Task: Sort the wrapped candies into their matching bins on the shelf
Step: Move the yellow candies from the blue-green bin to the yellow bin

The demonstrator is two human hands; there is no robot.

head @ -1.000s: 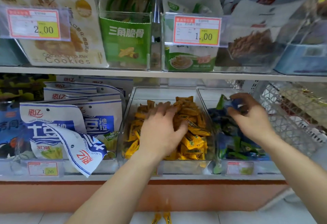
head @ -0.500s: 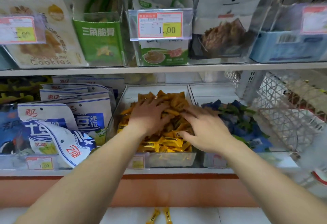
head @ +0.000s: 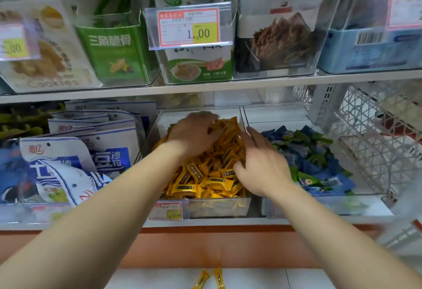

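A clear bin (head: 219,207) on the lower shelf holds a heap of yellow wrapped candies (head: 205,179). My left hand (head: 194,133) lies palm down on the back of the heap with its fingers curled over the candies. My right hand (head: 262,165) presses against the heap's right side, fingers spread along the divider and thumb among the wrappers. I see nothing gripped in either hand. The neighbouring clear bin (head: 365,206) to the right holds blue and green wrapped candies (head: 319,158). Two yellow candies (head: 210,278) lie on the floor below the shelf.
White and blue snack bags (head: 68,163) fill the bin to the left. A white wire basket (head: 376,140) stands at the right. The upper shelf (head: 205,87) carries boxed snacks and a 1.00 price tag (head: 189,28) close above my hands.
My right hand left the blue and green candy bin and moved left onto the yellow heap. My left hand slid further back on the heap.
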